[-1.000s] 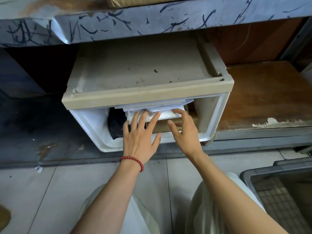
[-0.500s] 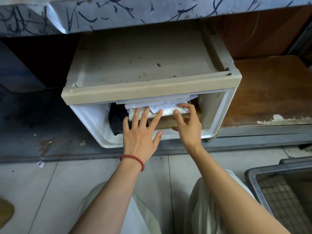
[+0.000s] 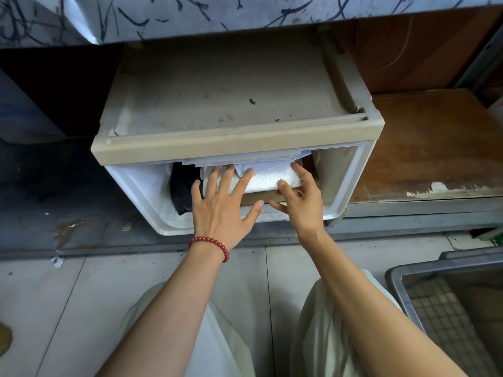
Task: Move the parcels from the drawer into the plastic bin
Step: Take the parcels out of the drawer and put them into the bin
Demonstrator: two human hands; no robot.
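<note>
Sitting on a stained dark platform (image 3: 54,208), the drawer (image 3: 136,197) adjoins pale tiles (image 3: 54,308).

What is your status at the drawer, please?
Left hand flat on the white parcel, right hand pinching its right end. Parcel not yet out of the drawer. Black parcel alongside, brown box underneath; plastic bin at right.

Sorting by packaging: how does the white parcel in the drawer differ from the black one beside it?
The white parcel is pale and quilted, the black parcel dark and crumpled. The white parcel lies on a brown box, left hand flat on it, right hand gripping its end; the black parcel sits leftward, ungripped. Both sit in the drawer.
</note>
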